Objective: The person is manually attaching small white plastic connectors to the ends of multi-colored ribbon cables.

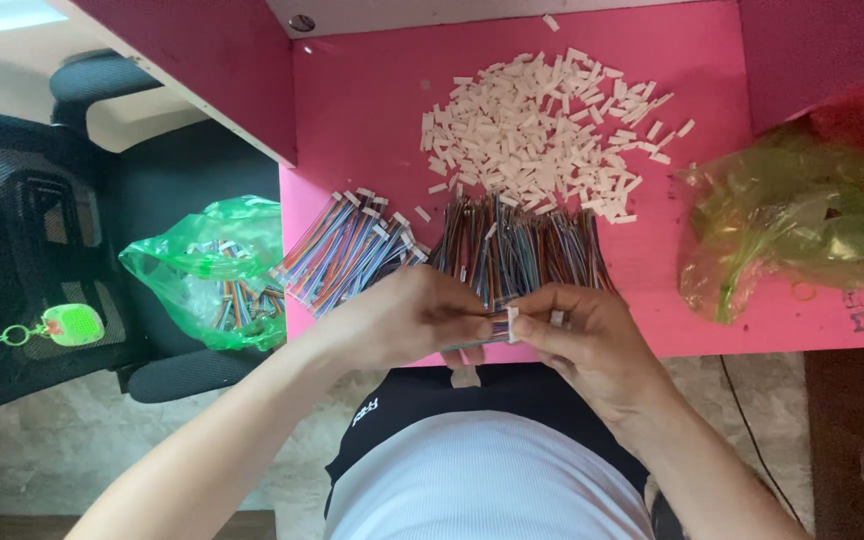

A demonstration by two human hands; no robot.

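Note:
My left hand (pixel 407 318) grips a short multicoloured ribbon cable (pixel 497 324) at the near edge of the pink table (pixel 362 110). My right hand (pixel 582 335) pinches a small white connector (pixel 513 323) at the cable's end. Just beyond my hands lies a fanned bundle of loose coloured ribbon cables (pixel 517 245). To its left sits a pile of cables with white connectors fitted (pixel 347 250). Farther back is a heap of small white connector housings (pixel 542 130).
A green plastic bag (pixel 214 268) holding more cables rests on a black office chair (pixel 42 230) at the left. A green-tinted clear bag (pixel 792 215) lies on the table's right side. A green key fob (pixel 72 324) hangs at the left.

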